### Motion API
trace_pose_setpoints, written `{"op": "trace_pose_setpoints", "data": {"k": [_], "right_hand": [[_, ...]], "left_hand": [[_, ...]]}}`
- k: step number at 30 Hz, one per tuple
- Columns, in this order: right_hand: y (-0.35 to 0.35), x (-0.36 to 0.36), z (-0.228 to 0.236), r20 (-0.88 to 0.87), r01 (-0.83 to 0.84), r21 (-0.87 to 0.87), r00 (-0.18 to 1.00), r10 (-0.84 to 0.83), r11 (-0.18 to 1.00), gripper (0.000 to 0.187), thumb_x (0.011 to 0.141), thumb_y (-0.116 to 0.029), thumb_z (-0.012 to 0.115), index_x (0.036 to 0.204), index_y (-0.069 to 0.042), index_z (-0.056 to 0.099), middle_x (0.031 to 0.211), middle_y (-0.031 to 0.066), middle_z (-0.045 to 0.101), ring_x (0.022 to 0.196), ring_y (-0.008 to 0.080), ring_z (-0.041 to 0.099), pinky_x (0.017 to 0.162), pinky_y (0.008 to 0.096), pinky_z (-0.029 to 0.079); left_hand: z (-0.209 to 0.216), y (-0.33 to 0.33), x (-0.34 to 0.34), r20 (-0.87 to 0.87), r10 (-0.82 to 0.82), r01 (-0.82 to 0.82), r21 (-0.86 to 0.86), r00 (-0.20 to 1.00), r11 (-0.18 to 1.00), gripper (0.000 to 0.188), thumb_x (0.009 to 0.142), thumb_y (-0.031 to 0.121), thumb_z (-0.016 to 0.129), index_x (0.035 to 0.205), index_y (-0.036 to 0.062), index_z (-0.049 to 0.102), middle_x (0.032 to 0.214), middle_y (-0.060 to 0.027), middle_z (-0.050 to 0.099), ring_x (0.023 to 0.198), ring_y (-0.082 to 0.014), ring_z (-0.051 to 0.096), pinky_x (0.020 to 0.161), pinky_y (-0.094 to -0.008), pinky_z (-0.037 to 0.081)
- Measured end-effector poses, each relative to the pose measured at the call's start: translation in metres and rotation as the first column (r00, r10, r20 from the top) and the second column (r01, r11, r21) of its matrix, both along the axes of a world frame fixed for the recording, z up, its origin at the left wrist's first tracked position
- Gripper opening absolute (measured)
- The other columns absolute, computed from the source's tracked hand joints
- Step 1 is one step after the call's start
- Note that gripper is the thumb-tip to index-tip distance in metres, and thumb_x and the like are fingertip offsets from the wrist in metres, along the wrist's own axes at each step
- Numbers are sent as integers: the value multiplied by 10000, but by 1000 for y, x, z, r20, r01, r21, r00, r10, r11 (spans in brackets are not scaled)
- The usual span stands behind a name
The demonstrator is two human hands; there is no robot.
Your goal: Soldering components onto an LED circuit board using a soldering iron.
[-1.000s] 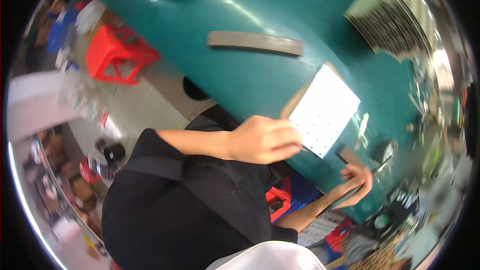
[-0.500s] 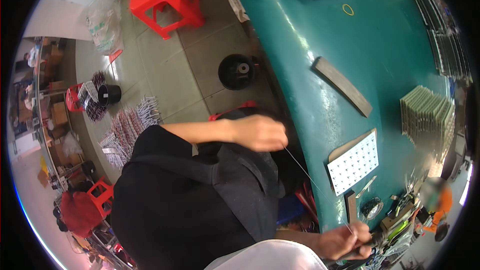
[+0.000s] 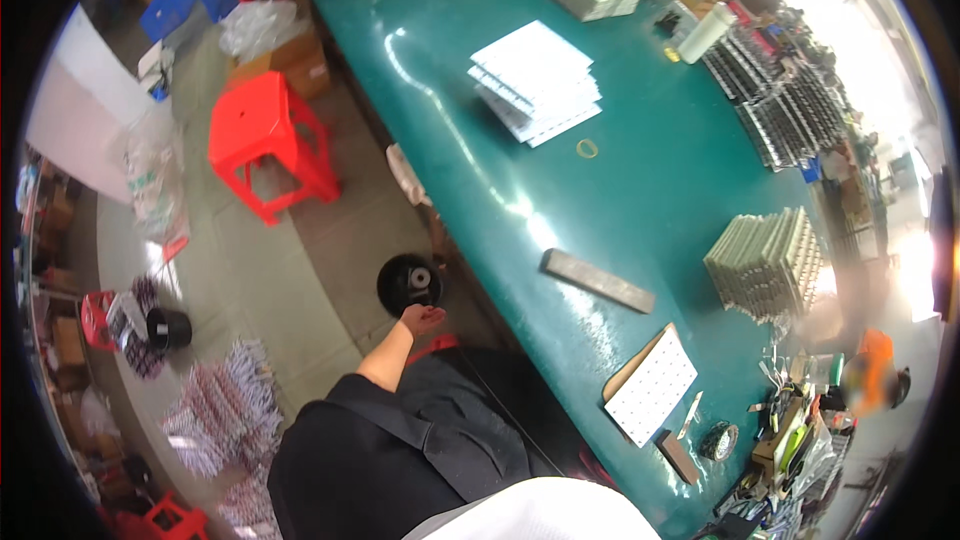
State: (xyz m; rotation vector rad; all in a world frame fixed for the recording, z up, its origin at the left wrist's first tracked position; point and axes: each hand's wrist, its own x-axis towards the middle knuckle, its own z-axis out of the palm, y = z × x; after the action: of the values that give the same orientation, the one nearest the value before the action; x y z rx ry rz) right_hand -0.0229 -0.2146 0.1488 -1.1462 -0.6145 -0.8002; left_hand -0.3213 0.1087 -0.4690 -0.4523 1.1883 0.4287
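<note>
My left hand is raised beside the green table, over the near rim of a black bucket on the floor. Its fingers look pressed together, small in the picture. A thin thread runs down from near this hand across my dark clothing toward the bottom edge, where a white rounded shape covers its lower end. My right hand is not in view. On the table to the right lie a white card with rows of small marks and a brown board under it, a dark bar and a short brown block.
The green table carries white sheets, a rubber band, a stack of pale cards, a tape roll and crowded tools. A red stool and bundled strands occupy the floor.
My view has swung toward the table's far end. My left hand has moved away, out toward the bucket, with the thread trailing. My right hand has left the picture.
</note>
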Motion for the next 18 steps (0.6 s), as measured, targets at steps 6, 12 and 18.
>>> {"op": "trace_pose_setpoints", "data": {"k": [6,12,18], "right_hand": [[-51,10,11,9,158,44,987,-159,986,232,866,40,568,1021,-80,445,805,91,496,718,207,526,623,307,452],[-101,27,-1,-69,164,24,984,-162,986,224,887,39,566,1034,-84,449,832,97,521,752,198,533,639,298,468],[-65,49,-64,-202,-207,-151,964,175,967,264,914,68,525,1116,-80,442,859,105,483,791,213,440,742,357,430]], "left_hand": [[16,69,-53,-66,-186,186,-8,980,983,144,912,26,504,851,140,570,610,33,452,457,-118,435,363,-253,338],[317,164,-65,-394,-135,412,807,909,422,166,947,238,541,827,145,606,555,95,452,396,-23,355,331,-180,273],[651,223,-270,-28,363,119,966,931,-229,124,974,165,472,920,101,564,760,34,454,627,-94,445,522,-241,354]]}}
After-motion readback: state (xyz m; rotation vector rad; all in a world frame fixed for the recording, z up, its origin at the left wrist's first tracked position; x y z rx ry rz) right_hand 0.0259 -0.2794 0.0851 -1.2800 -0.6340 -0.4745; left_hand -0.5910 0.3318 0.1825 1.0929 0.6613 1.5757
